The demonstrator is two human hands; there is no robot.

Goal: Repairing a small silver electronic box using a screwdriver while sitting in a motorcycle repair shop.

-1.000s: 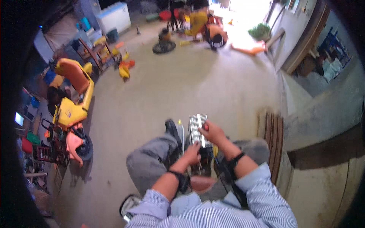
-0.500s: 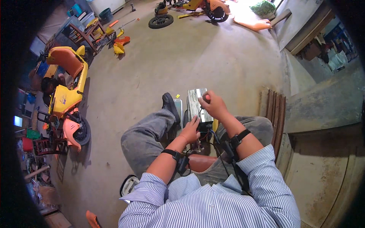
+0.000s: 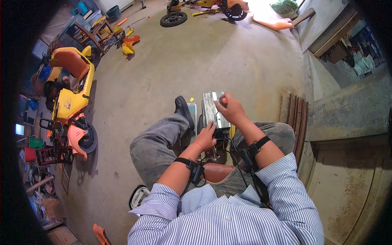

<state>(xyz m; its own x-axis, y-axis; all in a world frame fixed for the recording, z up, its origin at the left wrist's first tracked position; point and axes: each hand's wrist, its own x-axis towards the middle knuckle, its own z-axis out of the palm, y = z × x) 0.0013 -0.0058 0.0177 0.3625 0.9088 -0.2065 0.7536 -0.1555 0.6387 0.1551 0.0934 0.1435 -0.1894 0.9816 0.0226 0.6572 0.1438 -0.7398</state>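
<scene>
Lying nearest, one smooth brown pad (image 3: 216, 172) shows on the near side of one ribbed silver box (image 3: 212, 108), wires (image 3: 222, 143) bunched between them. Two hands work at the box: the left hand (image 3: 205, 139) lays its fingers on the near end, though I cannot tell whether they pinch anything; the right hand (image 3: 232, 110) has its fingers wrapped around one red-and-black handle (image 3: 224, 100) by the box's right edge. Left of the box, across a narrow gap, are one ribbed panel (image 3: 192, 109) and one black shoe (image 3: 182, 110); well right of it stand several brown slats (image 3: 297, 118). Concrete floor (image 3: 196, 61) stretches widely past the box's far edge, with one yellow scooter (image 3: 68, 104) far left and one loose wheel (image 3: 173, 19) beyond.
</scene>
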